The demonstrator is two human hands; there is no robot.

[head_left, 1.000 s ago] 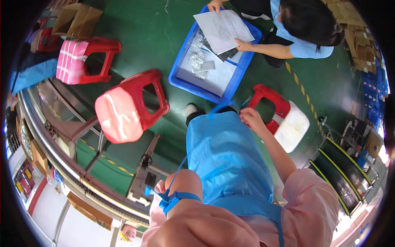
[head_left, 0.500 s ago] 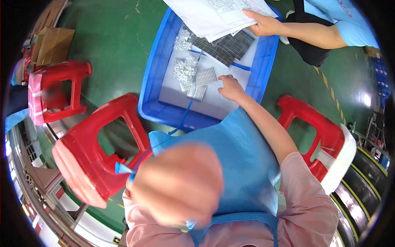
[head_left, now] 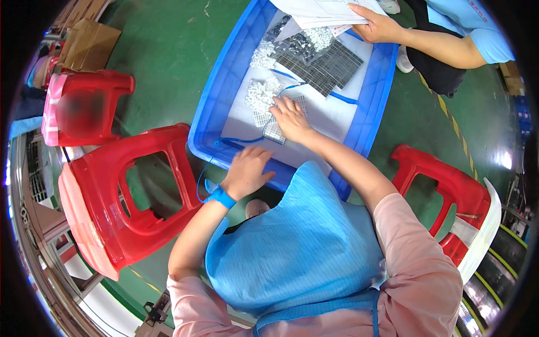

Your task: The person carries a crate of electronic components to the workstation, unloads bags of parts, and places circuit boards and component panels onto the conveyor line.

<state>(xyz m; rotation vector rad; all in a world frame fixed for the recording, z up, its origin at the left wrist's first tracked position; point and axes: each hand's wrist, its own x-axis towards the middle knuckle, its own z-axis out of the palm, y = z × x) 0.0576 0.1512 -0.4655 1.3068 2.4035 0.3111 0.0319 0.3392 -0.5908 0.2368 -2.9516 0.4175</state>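
Note:
My right hand (head_left: 292, 121) lies with fingers spread over small pale grid panels (head_left: 274, 132) in a blue bin. Its fingertips reach the edge of a pile of small white parts (head_left: 262, 96). Part of the panels is hidden beneath that hand. At the bin's near rim hovers my left hand (head_left: 249, 170), fingers extended and nothing visible in it. A blue wrist strap (head_left: 220, 196) with a thin cord circles the left wrist. The blue bin (head_left: 216, 92) has a white lining sheet (head_left: 342, 121) and blue straps across it.
Farther in the bin lie dark gridded panels (head_left: 331, 70), a clear bag of dark parts (head_left: 303, 48) and more white parts (head_left: 263, 55). A co-worker's hand (head_left: 377, 25) holds papers (head_left: 320, 11) over the far end. Red stools (head_left: 126, 191) stand left and right (head_left: 432, 174).
My left hand has come down from close to the camera to the bin's near rim. My right hand has moved left onto the grid panels. The co-worker's papers have shifted, uncovering the bag.

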